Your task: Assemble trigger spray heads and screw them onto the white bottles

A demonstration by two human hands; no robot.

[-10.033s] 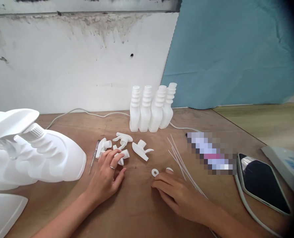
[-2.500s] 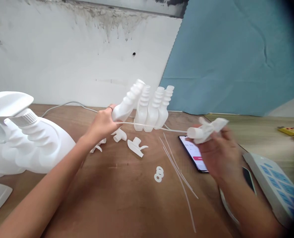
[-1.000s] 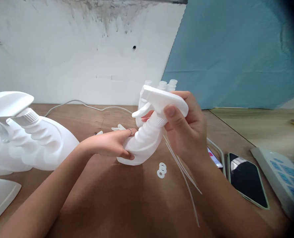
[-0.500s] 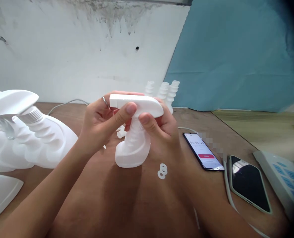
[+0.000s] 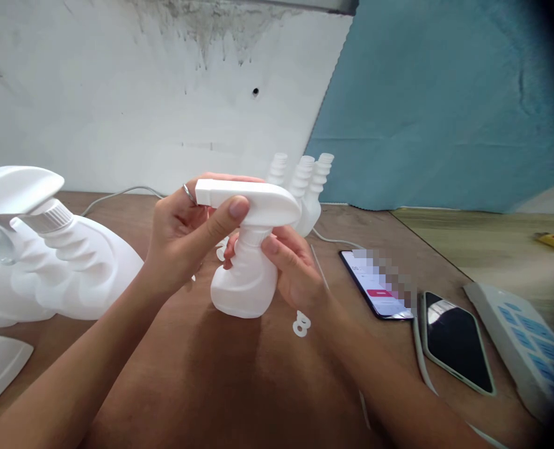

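In the middle of the head view, a translucent white bottle (image 5: 243, 292) stands upright on the brown table, with a white trigger sprayer head (image 5: 267, 202) on its neck. My left hand (image 5: 181, 234) grips the sprayer head near its nozzle end, thumb on the near side and fingers behind. Lower down, my right hand (image 5: 300, 268) pinches around the collar (image 5: 254, 234) at the bottle's neck, its thumb in front. How firmly the collar sits on the neck I cannot tell. Several white ring washers (image 5: 301, 324) lie on the table below my right wrist.
Finished-looking white spray bottles (image 5: 94, 255) lie at the left. Open bottles (image 5: 310, 193) stand behind my hands by the wall. To the right are a lit phone (image 5: 379, 293), a dark phone (image 5: 457, 343), a cable (image 5: 421, 355) and a white-and-blue box (image 5: 515, 337).
My right hand has moved down from the rear of the sprayer head to the collar. My left hand keeps its hold on the head. The view has shifted slightly.
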